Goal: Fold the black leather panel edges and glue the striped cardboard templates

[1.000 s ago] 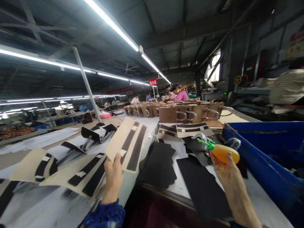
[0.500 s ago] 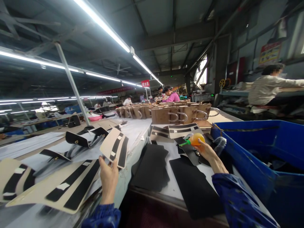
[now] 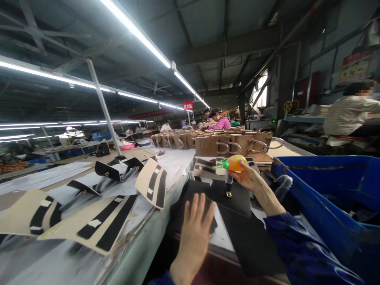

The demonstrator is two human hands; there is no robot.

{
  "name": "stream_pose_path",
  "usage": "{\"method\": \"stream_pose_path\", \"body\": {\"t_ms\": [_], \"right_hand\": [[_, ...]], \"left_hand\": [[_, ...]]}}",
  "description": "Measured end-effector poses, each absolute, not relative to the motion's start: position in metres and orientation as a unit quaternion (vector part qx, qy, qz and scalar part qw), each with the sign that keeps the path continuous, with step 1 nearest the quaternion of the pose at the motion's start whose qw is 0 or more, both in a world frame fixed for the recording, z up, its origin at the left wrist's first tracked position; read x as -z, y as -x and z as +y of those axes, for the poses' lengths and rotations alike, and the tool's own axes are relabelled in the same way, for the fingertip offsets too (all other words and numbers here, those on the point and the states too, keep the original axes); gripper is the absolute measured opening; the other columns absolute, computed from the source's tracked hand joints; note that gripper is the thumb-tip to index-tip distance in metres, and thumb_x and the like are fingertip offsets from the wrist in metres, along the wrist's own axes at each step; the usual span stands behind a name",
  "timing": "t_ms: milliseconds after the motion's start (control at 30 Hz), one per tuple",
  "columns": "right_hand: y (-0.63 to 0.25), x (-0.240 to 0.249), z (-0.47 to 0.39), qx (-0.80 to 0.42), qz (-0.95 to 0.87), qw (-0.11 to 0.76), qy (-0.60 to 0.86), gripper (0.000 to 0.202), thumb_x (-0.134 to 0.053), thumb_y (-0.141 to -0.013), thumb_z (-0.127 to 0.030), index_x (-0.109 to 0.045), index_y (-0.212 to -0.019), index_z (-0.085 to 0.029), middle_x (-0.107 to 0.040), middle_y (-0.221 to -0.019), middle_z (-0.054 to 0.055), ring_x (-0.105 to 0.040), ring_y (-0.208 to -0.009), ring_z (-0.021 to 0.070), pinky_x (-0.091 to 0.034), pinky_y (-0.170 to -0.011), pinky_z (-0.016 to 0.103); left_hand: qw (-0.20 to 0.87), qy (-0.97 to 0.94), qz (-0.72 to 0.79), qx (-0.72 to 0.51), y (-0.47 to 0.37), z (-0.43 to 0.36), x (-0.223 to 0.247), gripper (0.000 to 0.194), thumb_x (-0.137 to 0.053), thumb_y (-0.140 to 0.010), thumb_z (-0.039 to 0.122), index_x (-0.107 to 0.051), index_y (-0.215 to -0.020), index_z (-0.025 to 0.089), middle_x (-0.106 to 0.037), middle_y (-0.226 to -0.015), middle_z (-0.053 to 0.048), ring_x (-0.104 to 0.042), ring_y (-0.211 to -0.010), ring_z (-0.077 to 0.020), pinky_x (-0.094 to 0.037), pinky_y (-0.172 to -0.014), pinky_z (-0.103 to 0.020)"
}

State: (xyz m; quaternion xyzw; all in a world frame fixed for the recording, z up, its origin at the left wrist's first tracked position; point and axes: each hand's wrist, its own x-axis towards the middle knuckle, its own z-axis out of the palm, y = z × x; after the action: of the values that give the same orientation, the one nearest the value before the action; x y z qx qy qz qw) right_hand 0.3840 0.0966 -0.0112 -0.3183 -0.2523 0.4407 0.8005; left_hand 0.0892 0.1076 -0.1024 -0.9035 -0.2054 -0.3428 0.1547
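Observation:
My right hand (image 3: 247, 176) is closed around an orange squeeze bottle (image 3: 236, 162) whose green nozzle points left. Below it, a black panel with a strap and gold clasp (image 3: 230, 198) lies on the work surface. My left hand (image 3: 197, 223) is spread flat over a stack of black panels (image 3: 184, 206); whether the palm touches them I cannot tell. Another black panel (image 3: 249, 241) lies nearer to me at the right. On the left table rests a beige panel (image 3: 152, 184) with black strips and white patches.
More beige panels (image 3: 97, 223) and black flaps with gold clasps (image 3: 108, 171) cover the left table. A blue bin (image 3: 320, 198) stands at the right. Brown bags with handles (image 3: 208, 145) line the back. A person (image 3: 344, 113) sits at far right; others work farther off.
My left hand has let go of the beige panel on the left table and moved right, over the black stack. The clasped black panel now lies nearer the stack. The bottle stays in my right hand.

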Motion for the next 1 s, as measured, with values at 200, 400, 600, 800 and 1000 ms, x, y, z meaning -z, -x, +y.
{"method": "stream_pose_path", "body": {"t_ms": [200,400,600,800,1000], "right_hand": [[-0.302,-0.004,0.064,-0.491,-0.323,0.768,0.255,0.037,-0.081,-0.082,-0.035,-0.067,-0.109,-0.014,-0.075,-0.110,0.010,-0.075,-0.095,0.0199,-0.064,-0.082,0.026],[-0.264,-0.014,0.049,-0.495,-0.366,0.756,0.221,0.044,-0.082,-0.079,-0.040,-0.067,-0.113,-0.015,-0.074,-0.112,0.011,-0.073,-0.104,0.0242,-0.065,-0.083,0.030],[-0.257,0.001,0.030,-0.390,-0.356,0.816,0.236,0.058,-0.086,-0.071,-0.048,-0.066,-0.118,-0.021,-0.072,-0.116,0.010,-0.071,-0.106,0.0258,-0.064,-0.086,0.034],[-0.212,0.047,0.012,-0.336,-0.334,0.824,0.311,0.062,-0.093,-0.061,-0.042,-0.070,-0.114,-0.021,-0.073,-0.096,0.007,-0.071,-0.083,0.0230,-0.063,-0.075,0.034],[-0.190,0.074,0.010,-0.256,-0.352,0.837,0.332,0.064,-0.096,-0.054,-0.029,-0.070,-0.112,-0.029,-0.072,-0.107,0.003,-0.069,-0.084,0.0184,-0.058,-0.069,0.023]], "left_hand": [[0.208,0.911,-0.153,0.323,-0.115,0.091,0.074,0.058,-0.053,-0.093,0.008,-0.048,-0.149,0.023,-0.036,-0.161,-0.020,-0.030,-0.148,-0.0445,-0.037,-0.107,-0.079],[-0.277,0.860,-0.253,0.345,-0.094,0.098,0.067,0.064,-0.042,-0.082,-0.006,-0.063,-0.137,0.020,-0.045,-0.158,-0.007,-0.043,-0.145,-0.0340,-0.031,-0.123,-0.059],[-0.492,0.687,-0.368,0.388,-0.054,0.094,0.094,0.054,-0.036,-0.103,0.046,-0.062,-0.130,0.007,-0.076,-0.114,-0.021,-0.073,-0.111,-0.0317,-0.061,-0.092,-0.042],[-0.793,0.282,-0.308,0.444,-0.051,0.069,0.096,0.065,-0.093,-0.061,0.037,-0.070,-0.115,0.009,-0.080,-0.096,-0.015,-0.074,-0.103,-0.0368,-0.058,-0.095,-0.043],[-0.787,0.297,-0.259,0.474,-0.052,0.055,0.084,0.066,-0.095,-0.057,0.042,-0.075,-0.111,0.010,-0.080,-0.095,-0.014,-0.074,-0.103,-0.0356,-0.056,-0.096,-0.041]]}}
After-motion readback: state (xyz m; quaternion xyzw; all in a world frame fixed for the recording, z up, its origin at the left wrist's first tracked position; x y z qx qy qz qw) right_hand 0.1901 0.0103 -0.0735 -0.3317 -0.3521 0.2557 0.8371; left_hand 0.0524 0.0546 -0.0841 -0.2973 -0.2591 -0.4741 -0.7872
